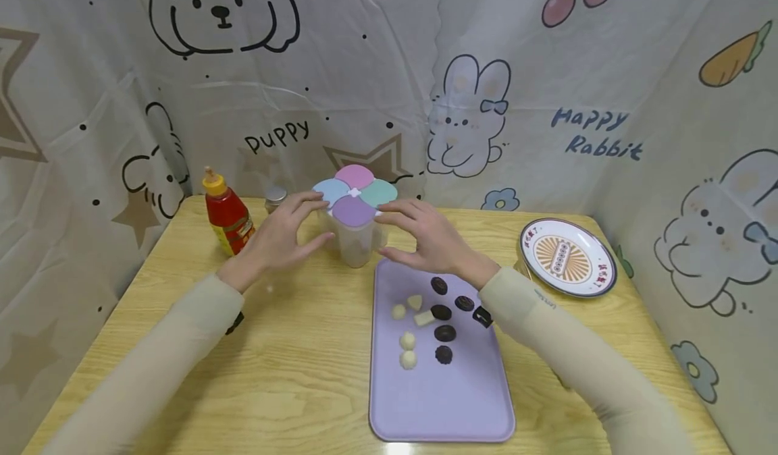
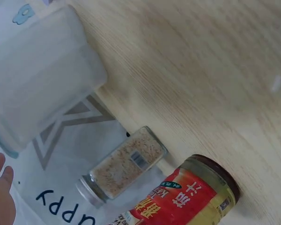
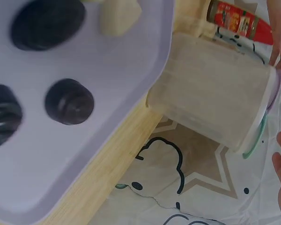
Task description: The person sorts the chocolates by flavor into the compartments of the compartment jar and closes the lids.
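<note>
A translucent container (image 1: 355,242) with a flower-shaped lid (image 1: 354,208) of pink, green, purple and blue petals stands at the back of the table. My left hand (image 1: 276,235) reaches to the lid's left side, fingertips right at the blue petal and thumb pointing toward the container. On the other side, my right hand (image 1: 428,235) has its fingertips at the edge of the purple petal, thumb apart and lower. Both hands have spread, loosely bent fingers. In the right wrist view, the container (image 3: 210,89) appears sideways between fingers of both hands.
A lilac tray (image 1: 444,408) bears dark chocolates (image 1: 445,333) and white chocolates (image 1: 408,341). Left of the container stand a red sauce bottle (image 1: 227,215) and a glass jar of flakes (image 2: 129,161). A white patterned plate (image 1: 568,258) is at the right. Printed cloth hangs behind.
</note>
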Demonstrator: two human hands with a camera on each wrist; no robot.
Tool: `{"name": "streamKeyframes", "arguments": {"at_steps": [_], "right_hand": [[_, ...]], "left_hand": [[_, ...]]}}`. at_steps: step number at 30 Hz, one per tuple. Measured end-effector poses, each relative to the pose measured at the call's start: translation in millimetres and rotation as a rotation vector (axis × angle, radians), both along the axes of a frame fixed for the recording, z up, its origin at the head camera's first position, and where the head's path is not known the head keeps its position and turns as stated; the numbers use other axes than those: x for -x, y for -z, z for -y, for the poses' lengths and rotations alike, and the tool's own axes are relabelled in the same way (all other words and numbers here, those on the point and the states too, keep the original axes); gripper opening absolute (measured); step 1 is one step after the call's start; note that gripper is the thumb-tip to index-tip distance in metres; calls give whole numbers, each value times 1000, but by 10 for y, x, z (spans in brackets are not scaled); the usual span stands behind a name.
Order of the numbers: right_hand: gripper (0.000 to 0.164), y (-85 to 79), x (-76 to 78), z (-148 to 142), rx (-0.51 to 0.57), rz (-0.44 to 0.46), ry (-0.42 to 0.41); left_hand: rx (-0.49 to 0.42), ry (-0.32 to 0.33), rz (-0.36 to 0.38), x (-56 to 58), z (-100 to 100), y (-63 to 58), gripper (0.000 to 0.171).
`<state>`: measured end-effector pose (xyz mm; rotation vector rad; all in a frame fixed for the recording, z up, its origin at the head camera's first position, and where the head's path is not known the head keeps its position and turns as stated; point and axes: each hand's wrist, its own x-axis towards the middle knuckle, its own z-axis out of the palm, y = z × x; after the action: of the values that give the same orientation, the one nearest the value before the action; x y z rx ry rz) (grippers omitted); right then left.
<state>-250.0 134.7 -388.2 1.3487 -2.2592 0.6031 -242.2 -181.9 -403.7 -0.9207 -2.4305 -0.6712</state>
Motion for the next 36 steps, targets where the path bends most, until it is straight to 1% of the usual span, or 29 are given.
{"name": "streamKeyframes", "arguments": {"at_steps": [3,5,9,15,20,25,30,32,36], "right_hand": [[47,-1,106,84,-13,21,13],[44,1,169,138,-28,34,26],[38,5,275,246,-50,32,44],[34,-17,381,394,-64,23,38],[31,-25,425,458,-65,3,37],[30,-16,440,458,-58,-17,36],[24,-57,445,455,-10,55,41],[22,-79,450,453,-8,75,49],[21,-111,450,432,-20,87,55]], "left_hand": [[-11,4,-16,69,-7,5,54],[-12,4,-14,102,-18,3,53],[-3,4,-1,132,-56,-19,52],[-6,15,-23,188,-92,-9,48],[1,-4,-14,198,-104,-6,44],[9,-25,2,194,-120,-9,42],[-7,-39,7,200,-124,-6,42],[-15,-41,8,208,-123,-4,42],[-28,-32,13,224,-123,-14,40]]}}
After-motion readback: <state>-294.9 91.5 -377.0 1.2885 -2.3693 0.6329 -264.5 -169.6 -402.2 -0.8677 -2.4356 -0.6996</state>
